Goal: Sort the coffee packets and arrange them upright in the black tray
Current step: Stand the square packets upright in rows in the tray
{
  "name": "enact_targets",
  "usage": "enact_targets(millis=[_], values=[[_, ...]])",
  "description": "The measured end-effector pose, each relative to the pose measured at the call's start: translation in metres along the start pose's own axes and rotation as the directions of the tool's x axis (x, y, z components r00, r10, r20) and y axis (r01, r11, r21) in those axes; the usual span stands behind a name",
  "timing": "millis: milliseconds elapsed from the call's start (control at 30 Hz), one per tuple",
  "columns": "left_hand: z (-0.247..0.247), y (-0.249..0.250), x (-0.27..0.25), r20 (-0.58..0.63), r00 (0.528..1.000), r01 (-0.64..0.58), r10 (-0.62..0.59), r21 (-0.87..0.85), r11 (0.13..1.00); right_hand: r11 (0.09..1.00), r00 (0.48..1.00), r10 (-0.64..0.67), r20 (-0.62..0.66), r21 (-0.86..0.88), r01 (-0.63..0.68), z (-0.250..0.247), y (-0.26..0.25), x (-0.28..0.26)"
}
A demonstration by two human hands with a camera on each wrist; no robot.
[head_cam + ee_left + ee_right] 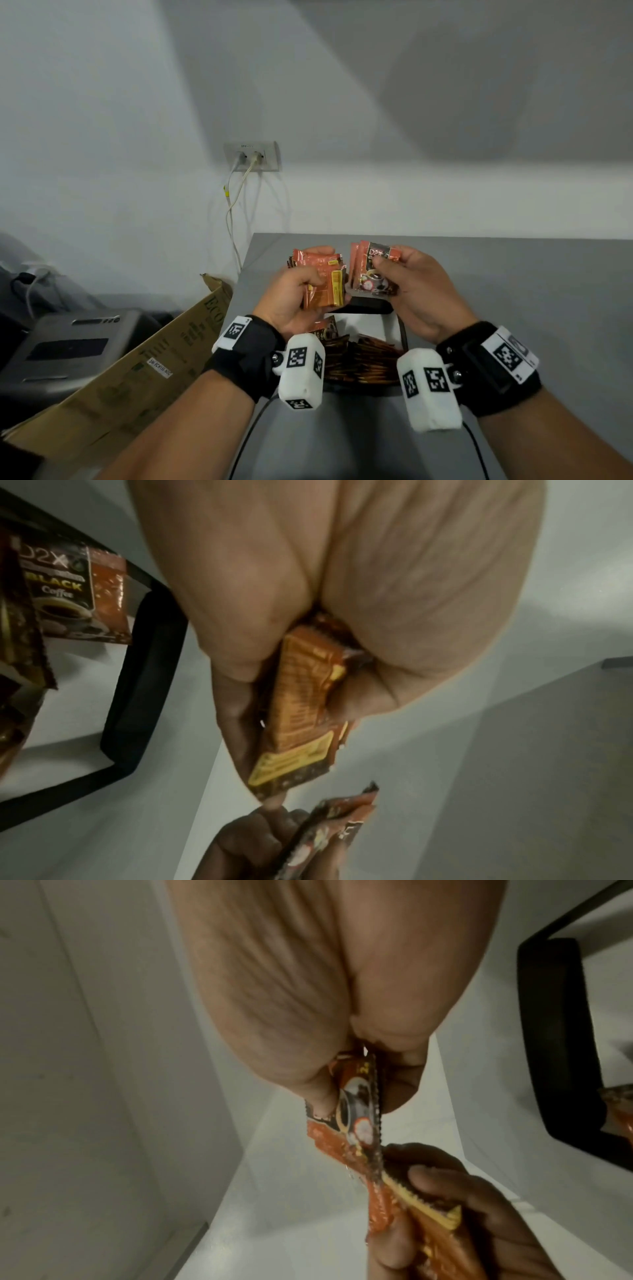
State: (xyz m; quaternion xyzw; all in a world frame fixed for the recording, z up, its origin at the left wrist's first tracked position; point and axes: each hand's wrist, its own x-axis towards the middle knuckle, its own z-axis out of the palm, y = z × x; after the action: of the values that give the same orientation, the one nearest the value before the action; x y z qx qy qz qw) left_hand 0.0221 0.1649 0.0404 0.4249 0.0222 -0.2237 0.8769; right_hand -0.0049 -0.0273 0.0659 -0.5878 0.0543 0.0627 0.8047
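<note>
My left hand (301, 291) grips a fanned stack of orange coffee packets (325, 277) with their backs toward me, seen close in the left wrist view as an orange packet stack (301, 710). My right hand (407, 281) holds another bunch of packets (373, 270), the front one showing a coffee cup; the right wrist view shows this bunch edge-on (356, 1118). Both hands hover above the black tray (371, 306). Several packets (359, 363) stand in a row in the tray's near part. One "Black Coffee" packet (75, 596) leans inside the tray (137, 685).
The tray sits on a grey table (513, 308) against a white wall. A cardboard box (130, 370) and a grey machine (68, 346) stand left of the table. A wall socket (251, 156) with hanging cables is behind.
</note>
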Motion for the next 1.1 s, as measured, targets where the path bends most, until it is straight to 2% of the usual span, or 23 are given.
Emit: enact_targets(millis=[100,200,267,367,433,500,533,567,633,800,900,1000,1033,1100], values=[[-0.002,-0.001,-0.001,0.041,0.999,-0.018,0.015,0.055,0.998,0.995,0.999,0.036,0.005,0.093,-0.036,0.005,0.001,0.0],[0.004,-0.004,0.001,0.047,0.996,-0.076,0.071,0.124,0.989,0.996,1.0,0.011,0.028,-0.093,-0.008,0.011,0.008,0.0],[0.006,-0.008,0.004,0.057,0.993,-0.112,0.106,0.124,0.986,0.977,0.997,-0.072,-0.022,-0.204,0.066,0.014,0.011,0.0],[0.003,-0.008,0.007,0.061,0.997,-0.04,0.036,0.07,0.997,0.901,0.955,-0.279,-0.101,-0.372,0.223,0.012,0.007,0.0],[-0.001,-0.009,0.01,-0.027,0.999,0.021,-0.021,0.014,1.0,0.766,0.871,-0.487,-0.06,-0.509,0.393,0.009,0.005,-0.004],[-0.001,-0.009,0.011,-0.08,0.996,0.032,-0.034,-0.028,0.999,0.492,0.758,-0.642,0.113,-0.698,0.521,0.008,0.008,-0.007],[0.0,-0.008,0.011,-0.067,0.997,0.021,-0.023,-0.026,0.999,0.344,0.716,-0.661,0.224,-0.757,0.555,0.008,0.013,-0.009],[0.001,-0.007,0.011,-0.047,0.999,-0.001,0.001,-0.005,1.0,0.241,0.696,-0.643,0.32,-0.778,0.58,0.008,0.019,-0.01],[0.003,-0.003,0.01,-0.033,0.997,-0.066,0.069,0.076,0.995,0.178,0.706,-0.577,0.41,-0.781,0.598,0.007,0.028,-0.011],[0.002,0.003,0.001,0.055,0.992,-0.124,0.115,0.221,0.967,0.095,0.717,-0.527,0.456,-0.807,0.583,0.011,0.026,-0.013],[0.004,0.0,-0.001,0.017,0.991,-0.133,0.133,0.25,0.959,0.118,0.745,-0.492,0.451,-0.813,0.57,0.014,0.024,-0.014],[0.002,0.0,-0.001,-0.05,0.988,-0.128,0.147,0.271,0.954,0.197,0.772,-0.442,0.458,-0.79,0.581,0.014,0.02,-0.018],[-0.001,0.002,0.0,-0.069,0.986,-0.126,0.15,0.274,0.953,0.259,0.792,-0.435,0.427,-0.783,0.565,0.013,0.017,-0.019],[-0.005,0.006,-0.001,-0.084,0.986,-0.109,0.141,0.31,0.945,0.481,0.868,-0.407,0.285,-0.741,0.469,0.012,0.004,-0.021]])
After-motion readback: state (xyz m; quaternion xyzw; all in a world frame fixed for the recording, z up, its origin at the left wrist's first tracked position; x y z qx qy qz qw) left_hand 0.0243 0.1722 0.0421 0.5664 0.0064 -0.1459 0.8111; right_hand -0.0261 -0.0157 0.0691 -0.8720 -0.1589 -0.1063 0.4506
